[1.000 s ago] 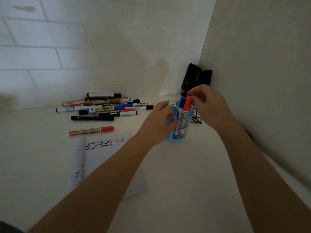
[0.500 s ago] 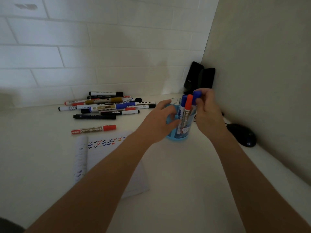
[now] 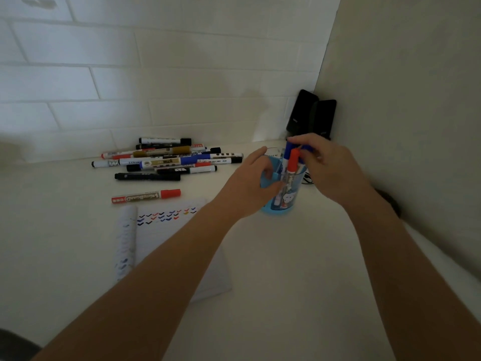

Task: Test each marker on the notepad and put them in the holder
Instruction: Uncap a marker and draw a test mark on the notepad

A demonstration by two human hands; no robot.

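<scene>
pile of markers [image 3: 166,160] left to test; two stand in the holder [image 3: 278,204]. my left hand [image 3: 250,183] grips it, my right hand [image 3: 330,168] pinches a blue marker [image 3: 306,148].

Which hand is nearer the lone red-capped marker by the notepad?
Left. The left hand grips the blue holder, right of the red-capped marker; the right hand pinches a blue marker over the holder, farther right.
</scene>
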